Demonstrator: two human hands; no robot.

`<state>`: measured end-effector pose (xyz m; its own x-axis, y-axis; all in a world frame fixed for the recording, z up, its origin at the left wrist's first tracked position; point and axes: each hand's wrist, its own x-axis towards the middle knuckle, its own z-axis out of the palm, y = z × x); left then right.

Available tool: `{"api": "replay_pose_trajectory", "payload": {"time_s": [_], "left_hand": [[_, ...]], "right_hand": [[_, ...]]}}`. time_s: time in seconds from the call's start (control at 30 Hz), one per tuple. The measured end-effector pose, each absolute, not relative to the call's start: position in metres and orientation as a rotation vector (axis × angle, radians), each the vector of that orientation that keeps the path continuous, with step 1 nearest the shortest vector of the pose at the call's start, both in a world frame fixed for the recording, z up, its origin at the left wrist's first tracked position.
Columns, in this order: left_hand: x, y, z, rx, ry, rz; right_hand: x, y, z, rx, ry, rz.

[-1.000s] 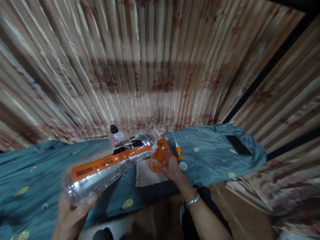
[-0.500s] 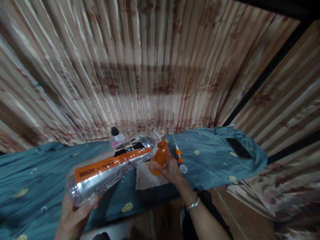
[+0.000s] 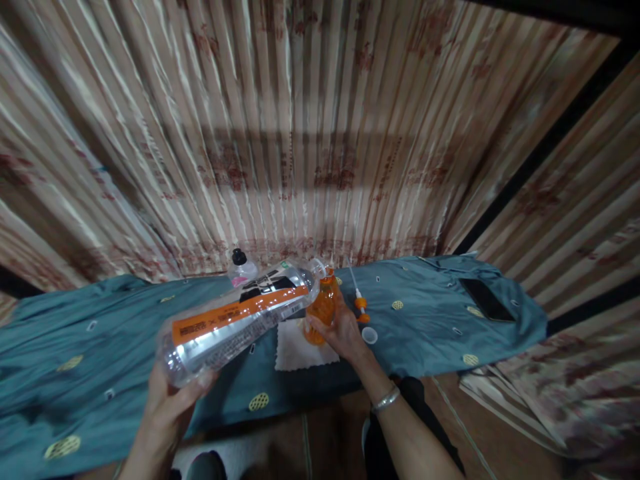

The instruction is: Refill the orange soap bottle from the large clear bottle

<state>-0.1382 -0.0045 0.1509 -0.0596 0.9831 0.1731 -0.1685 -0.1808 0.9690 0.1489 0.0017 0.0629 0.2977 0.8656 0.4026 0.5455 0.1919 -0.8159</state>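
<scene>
My left hand (image 3: 183,397) grips the base of a large clear bottle (image 3: 240,317) with an orange and silver label. The bottle is tilted, its mouth at the opening of a small orange bottle (image 3: 323,307). My right hand (image 3: 340,330) is wrapped round that orange bottle, which stands upright over a white cloth (image 3: 295,353). Whether liquid is passing between them I cannot make out. An orange pump top (image 3: 361,304) with a clear tube lies right of my right hand, beside a small white round cap (image 3: 369,335).
A teal patterned cloth (image 3: 415,340) covers the long surface. Behind the large bottle stands a clear bottle with a black top (image 3: 240,263). A black phone (image 3: 486,299) lies at the right. A pleated curtain (image 3: 320,133) hangs behind.
The view has shifted slightly, so things appear a little further right. The large bottle is still tilted against the orange bottle's opening, and both hands keep their holds.
</scene>
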Motion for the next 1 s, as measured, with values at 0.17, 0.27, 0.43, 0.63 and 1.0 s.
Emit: {"api": "replay_pose_trajectory", "payload": {"time_s": [0.17,0.27,0.43,0.63,1.0], "left_hand": [[-0.14,-0.011,0.147,1.101,1.063,1.42],[-0.138,-0.016,0.15,1.033,1.103,1.409],[-0.132,-0.02,0.156,1.031,1.074,1.446],[-0.129,-0.017,0.159,1.005,0.926,1.488],[-0.132,-0.006,0.159,0.971,0.954,1.434]], "right_hand": [[0.149,0.002,0.063,-1.481,-1.392,0.378],[0.149,0.003,0.064,-1.47,-1.406,0.364],[0.149,0.005,0.063,-1.491,-1.403,0.337],[0.147,0.006,0.062,-1.521,-1.36,0.363],[0.149,0.007,0.058,-1.472,-1.373,0.351]]}}
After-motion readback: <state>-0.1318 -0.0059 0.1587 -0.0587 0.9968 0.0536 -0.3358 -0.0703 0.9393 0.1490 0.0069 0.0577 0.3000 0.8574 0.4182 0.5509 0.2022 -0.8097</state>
